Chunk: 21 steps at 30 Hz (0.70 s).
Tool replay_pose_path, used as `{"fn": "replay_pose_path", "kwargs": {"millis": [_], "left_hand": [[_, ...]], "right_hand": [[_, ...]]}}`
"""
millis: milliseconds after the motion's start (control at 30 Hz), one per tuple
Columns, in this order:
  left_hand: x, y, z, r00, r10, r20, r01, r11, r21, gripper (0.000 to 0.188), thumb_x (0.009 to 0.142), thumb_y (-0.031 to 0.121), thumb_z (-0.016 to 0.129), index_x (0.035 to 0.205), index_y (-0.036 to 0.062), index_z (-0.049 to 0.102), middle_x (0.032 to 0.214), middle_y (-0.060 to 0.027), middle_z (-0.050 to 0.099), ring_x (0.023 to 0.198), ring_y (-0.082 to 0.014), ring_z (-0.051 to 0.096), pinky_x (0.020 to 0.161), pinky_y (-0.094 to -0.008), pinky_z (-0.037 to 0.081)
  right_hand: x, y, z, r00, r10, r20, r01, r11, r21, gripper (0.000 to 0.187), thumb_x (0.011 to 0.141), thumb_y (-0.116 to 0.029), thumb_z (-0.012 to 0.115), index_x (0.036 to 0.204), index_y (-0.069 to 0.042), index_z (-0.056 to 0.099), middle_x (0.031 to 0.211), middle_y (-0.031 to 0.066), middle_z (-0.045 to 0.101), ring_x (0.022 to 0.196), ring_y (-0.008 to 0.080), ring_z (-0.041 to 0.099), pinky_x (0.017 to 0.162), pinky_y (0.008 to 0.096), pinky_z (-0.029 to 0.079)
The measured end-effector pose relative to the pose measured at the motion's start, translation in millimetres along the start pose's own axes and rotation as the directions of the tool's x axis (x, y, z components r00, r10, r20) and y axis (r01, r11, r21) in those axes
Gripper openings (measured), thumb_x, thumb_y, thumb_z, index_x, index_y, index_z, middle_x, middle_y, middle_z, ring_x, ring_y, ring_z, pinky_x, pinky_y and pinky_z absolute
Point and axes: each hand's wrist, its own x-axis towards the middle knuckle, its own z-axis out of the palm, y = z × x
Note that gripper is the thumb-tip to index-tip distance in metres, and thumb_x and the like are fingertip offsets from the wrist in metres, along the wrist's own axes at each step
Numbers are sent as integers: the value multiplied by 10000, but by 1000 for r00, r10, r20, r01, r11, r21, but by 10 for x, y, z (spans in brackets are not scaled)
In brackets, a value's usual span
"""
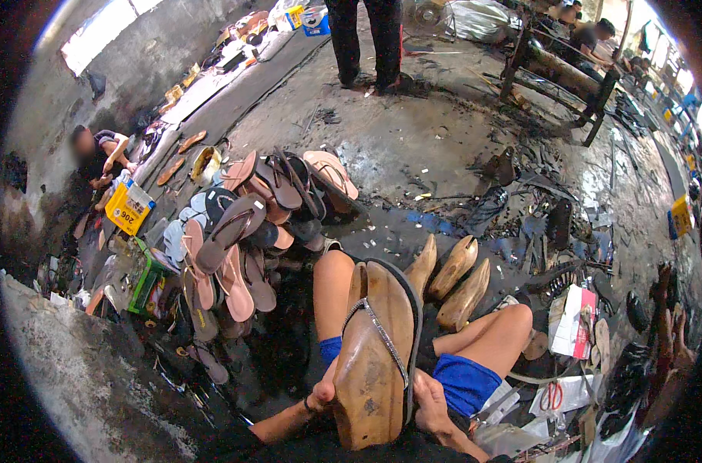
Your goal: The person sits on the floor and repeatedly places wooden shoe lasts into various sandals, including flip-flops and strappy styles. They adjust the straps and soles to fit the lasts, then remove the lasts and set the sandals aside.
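Observation:
In front of me, between my knees, a wooden shoe last (370,370) stands toe away from me. A thong sandal (414,309) is fitted to it, its dark sole running along the last's right side. The sandal's sparkling strap (382,333) crosses the wood in a V. My left hand (322,392) grips the last's left side near the heel end. At the right side, my right hand (430,403) is closed on the sole's edge; its fingertips are partly hidden. Several more wooden lasts (453,268) lie just beyond my knees.
A pile of pink, brown and black sandals (231,231) rises at left, near a green crate (144,282) and a yellow box (129,208). At right are a white-and-pink carton (573,320) and red-handled scissors (551,396). One person (366,38) stands ahead; another (104,158) sits far left.

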Motion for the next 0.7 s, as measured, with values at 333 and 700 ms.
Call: {"fn": "replay_pose_path", "kwargs": {"millis": [333, 700], "left_hand": [[137, 59, 225, 979, 141, 148, -157, 981, 109, 1342, 683, 615, 865, 1561, -59, 106, 1515, -198, 398, 1388, -281, 409, 1168, -444, 325], [651, 437, 212, 995, 58, 85, -82, -48, 995, 560, 1005, 445, 588, 1364, 17, 558, 1248, -206, 625, 1104, -402, 546, 962, -457, 432]], "right_hand": [[229, -137, -33, 997, 57, 51, -59, 997, 41, 377, 994, -248, 608, 1270, 7, 578, 1170, 47, 643, 1126, 181, 575, 1016, 368, 441], [180, -390, 5, 929, -370, 23, 312, 814, 489, 748, 871, -453, 598, 1429, 18, 435, 1362, 191, 557, 1213, 323, 569, 1035, 455, 460]]}}
